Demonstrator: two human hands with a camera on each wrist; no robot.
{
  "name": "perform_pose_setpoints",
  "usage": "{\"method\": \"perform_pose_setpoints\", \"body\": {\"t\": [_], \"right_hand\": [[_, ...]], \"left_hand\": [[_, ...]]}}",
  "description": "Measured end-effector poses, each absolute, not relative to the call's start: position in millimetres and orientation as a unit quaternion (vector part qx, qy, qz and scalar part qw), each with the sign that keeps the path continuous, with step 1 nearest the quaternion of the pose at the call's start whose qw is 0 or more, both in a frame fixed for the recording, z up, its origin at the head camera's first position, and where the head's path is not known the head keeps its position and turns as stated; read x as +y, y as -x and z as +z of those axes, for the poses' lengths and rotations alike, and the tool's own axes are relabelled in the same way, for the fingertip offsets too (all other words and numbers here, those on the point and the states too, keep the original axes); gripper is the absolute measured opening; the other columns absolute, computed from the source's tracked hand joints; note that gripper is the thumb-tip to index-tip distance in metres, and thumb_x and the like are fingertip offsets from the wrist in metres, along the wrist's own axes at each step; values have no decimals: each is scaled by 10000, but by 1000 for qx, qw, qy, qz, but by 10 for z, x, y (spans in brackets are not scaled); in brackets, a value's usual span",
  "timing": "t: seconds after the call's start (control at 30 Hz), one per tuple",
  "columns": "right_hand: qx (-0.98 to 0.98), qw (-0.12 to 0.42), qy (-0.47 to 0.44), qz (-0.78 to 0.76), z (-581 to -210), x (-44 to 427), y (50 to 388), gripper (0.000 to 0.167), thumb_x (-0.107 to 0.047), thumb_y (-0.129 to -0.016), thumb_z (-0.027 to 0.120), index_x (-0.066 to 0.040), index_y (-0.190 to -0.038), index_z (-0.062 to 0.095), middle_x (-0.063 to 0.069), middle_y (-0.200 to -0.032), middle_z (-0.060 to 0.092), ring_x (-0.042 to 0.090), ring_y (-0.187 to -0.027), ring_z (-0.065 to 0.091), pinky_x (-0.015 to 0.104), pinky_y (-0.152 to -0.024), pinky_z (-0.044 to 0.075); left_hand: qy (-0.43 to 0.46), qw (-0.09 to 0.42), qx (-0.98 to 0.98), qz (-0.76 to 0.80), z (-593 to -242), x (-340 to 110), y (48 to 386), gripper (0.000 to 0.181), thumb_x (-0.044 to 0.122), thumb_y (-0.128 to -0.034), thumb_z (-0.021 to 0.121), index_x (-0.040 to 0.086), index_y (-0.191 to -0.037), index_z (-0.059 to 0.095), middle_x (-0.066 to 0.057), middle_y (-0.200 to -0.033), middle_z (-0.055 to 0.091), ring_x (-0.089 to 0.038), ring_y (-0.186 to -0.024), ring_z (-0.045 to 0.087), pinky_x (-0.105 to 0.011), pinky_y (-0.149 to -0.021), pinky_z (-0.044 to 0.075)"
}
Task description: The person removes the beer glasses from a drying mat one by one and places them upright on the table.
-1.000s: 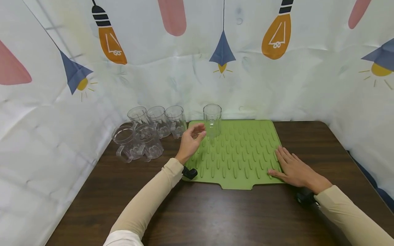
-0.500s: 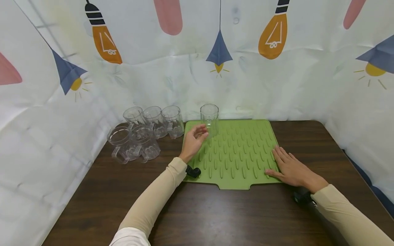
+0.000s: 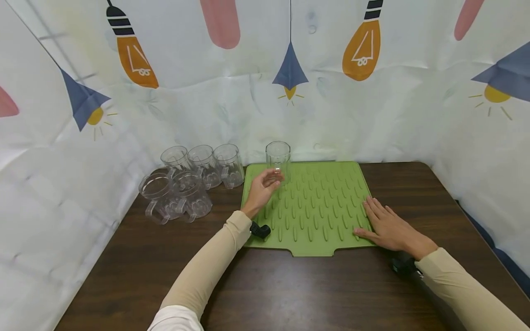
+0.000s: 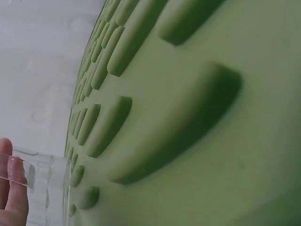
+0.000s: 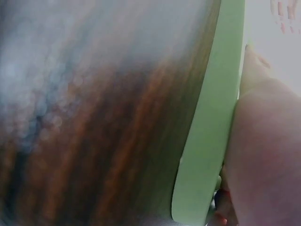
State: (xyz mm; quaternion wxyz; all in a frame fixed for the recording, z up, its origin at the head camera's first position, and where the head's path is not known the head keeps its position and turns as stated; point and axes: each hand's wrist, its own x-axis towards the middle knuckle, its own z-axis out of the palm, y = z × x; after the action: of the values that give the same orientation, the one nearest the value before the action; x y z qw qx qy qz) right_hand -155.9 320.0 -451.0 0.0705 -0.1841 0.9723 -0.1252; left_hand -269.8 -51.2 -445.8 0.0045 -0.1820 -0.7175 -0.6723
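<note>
A clear glass mug stands upright near the back left of a green ridged mat. My left hand is at the mug's near side, its fingers curled at the handle and the thumb below them. In the left wrist view the fingers show behind the clear handle, beside the mug's wall. My right hand lies flat with fingers spread on the mat's right edge. The right wrist view shows part of that hand over the mat's rim.
Several more clear glass mugs stand grouped left of the mat, handles toward the near side. All rest on a dark wooden table. A white printed curtain hangs behind the table and along both sides.
My left hand has moved right, up to the mug's handle, and its fingers have closed in. The mug stays in its place on the mat. My right hand keeps its spot.
</note>
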Motion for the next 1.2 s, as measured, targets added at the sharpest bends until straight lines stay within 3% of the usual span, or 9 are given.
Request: {"method": "perform_pose_setpoints", "body": {"t": [0.3, 0.43, 0.57, 0.8, 1.0, 1.2], "right_hand": [[973, 72, 181, -123, -4514, 3184, 1567, 974, -604, -1006, 557, 81, -1606, 211, 324, -1697, 146, 525, -1563, 191, 739, -1234, 193], [973, 70, 180, -123, -4512, 3181, 1566, 974, -607, -1006, 556, 80, -1606, 215, 319, -1699, 150, 520, -1566, 193, 735, -1236, 194], [974, 67, 181, -122, -4521, 3187, 1571, 972, -607, -1005, 557, 81, -1604, 220, 320, -1697, 157, 520, -1564, 199, 739, -1232, 197], [974, 63, 182, -123, -4540, 3194, 1571, 969, -610, -1006, 553, 81, -1603, 226, 323, -1694, 164, 524, -1561, 199, 744, -1231, 192], [974, 61, 182, -122, -4544, 3194, 1568, 975, -612, -1002, 559, 83, -1601, 230, 323, -1694, 166, 526, -1560, 201, 746, -1231, 187], [974, 60, 183, -121, -4533, 3189, 1561, 979, -611, -998, 567, 90, -1596, 238, 332, -1687, 175, 533, -1553, 210, 754, -1222, 194]], "left_hand": [[188, -15, -706, -682, -4452, -484, 2724, 368, -74, -1027, 505, -56, -1394, 533, -365, -1413, 549, -449, -1292, 620, -497, -1121, 545], [179, -21, -710, -681, -4429, -478, 2725, 370, -77, -1032, 498, -65, -1401, 526, -359, -1403, 562, -441, -1281, 632, -446, -1117, 556], [166, -23, -718, -676, -4410, -474, 2720, 375, -73, -1033, 499, -67, -1407, 522, -336, -1393, 587, -390, -1258, 663, -390, -1104, 567], [136, -7, -715, -685, -4382, -479, 2700, 350, -63, -1038, 508, -71, -1387, 543, -276, -1355, 642, -329, -1206, 703, -500, -1089, 566], [126, 9, -708, -695, -4333, -502, 2657, 338, -73, -1030, 518, -85, -1365, 562, -260, -1318, 675, -273, -1151, 740, -481, -1052, 592], [127, 20, -708, -694, -4290, -539, 2600, 294, -40, -1037, 535, -31, -1322, 608, -253, -1247, 713, -115, -1035, 760, -543, -1060, 570]]}}
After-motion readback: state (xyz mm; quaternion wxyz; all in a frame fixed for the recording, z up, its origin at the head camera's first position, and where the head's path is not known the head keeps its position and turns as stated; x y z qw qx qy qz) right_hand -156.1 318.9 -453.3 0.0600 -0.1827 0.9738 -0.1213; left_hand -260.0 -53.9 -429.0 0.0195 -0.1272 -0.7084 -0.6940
